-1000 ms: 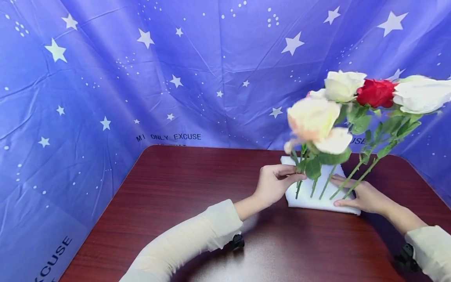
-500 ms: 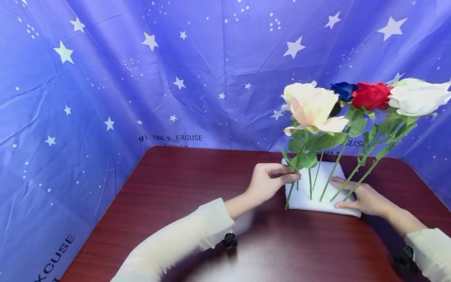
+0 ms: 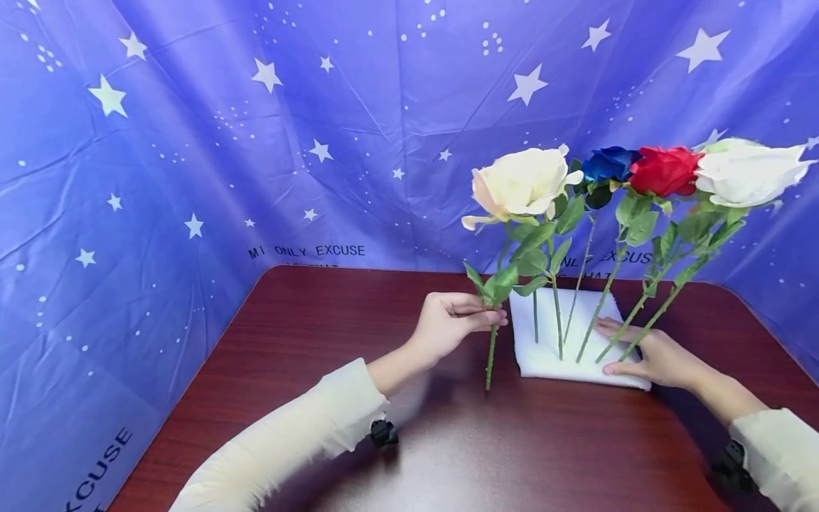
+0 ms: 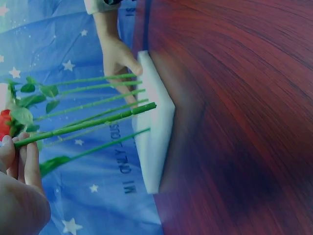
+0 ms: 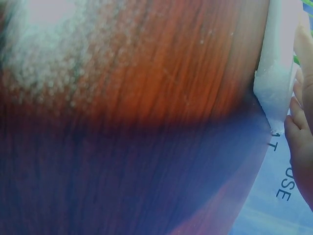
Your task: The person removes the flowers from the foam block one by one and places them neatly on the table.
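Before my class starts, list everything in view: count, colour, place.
Table: one, red-brown, under foam block.
Cloth: one, starry blue, behind table.
Foam block: one, white, at right.
Stems: six visible, green, in foam block.
Cream rose: one held, cream, leftmost.
Blue rose: one, blue, beside red rose.
Red rose: one, red, beside white rose.
White rose: at least one, white, rightmost.
Wrist devices: two, black, at sleeves.
Sleeves: two, cream, lower view.
Left grip: one, bare, pinching cream rose's stem.
Right grip: one, bare, on foam block.
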A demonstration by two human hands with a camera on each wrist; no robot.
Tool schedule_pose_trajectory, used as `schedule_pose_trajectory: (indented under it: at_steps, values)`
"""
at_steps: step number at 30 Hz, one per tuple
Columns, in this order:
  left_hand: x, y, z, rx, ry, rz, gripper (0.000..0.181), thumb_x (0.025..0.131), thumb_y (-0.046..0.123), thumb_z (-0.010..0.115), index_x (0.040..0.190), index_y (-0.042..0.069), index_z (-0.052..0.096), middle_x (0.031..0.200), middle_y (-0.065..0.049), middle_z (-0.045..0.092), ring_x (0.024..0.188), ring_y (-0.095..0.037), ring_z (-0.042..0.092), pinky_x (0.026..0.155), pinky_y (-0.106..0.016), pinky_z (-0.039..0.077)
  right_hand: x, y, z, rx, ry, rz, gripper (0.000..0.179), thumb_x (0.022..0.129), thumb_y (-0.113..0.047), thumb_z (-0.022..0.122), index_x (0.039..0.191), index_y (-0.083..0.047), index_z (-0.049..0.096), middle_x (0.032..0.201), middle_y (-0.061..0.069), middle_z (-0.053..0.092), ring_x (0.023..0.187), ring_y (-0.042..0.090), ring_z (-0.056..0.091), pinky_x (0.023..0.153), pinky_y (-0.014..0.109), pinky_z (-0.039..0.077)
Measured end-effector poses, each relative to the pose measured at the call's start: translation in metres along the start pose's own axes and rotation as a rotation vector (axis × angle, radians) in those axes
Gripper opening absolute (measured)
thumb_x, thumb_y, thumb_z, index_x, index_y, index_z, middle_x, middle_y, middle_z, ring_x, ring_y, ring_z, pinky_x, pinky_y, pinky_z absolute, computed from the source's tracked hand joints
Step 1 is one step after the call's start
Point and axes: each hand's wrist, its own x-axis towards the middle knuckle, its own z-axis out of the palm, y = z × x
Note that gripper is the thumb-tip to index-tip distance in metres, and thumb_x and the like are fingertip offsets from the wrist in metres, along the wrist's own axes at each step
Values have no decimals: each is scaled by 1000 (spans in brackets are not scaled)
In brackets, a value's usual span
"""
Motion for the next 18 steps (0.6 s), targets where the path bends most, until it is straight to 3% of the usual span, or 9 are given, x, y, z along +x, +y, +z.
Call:
schedule_pose_trajectory:
  at_steps: [7,15,18]
  values:
    - [-5,1,-19,-59,14,-56,26,84,-14,61,107,-25,59,103,-44,59,79,-12,74,86,-44,59,0,-2,-1,-7,-1,14,76,57,-21,89,127,-5,63,133,7,60,127,-28,23,98,-11,18]
    - [-13,5,-39,-64,45,-82,29,85,-13,61,110,-26,56,102,-39,63,78,-11,74,86,-46,58,0,-5,-1,-14,-18,49,75,58,-25,90,125,-6,64,117,27,66,125,-29,22,96,-12,18]
    - [-17,9,-48,-43,54,-86,30,86,-12,60,111,-26,56,103,-37,65,79,-11,74,86,-44,59,0,-6,0,0,-16,59,76,58,-25,89,127,-9,63,120,25,66,125,-29,23,97,-12,18]
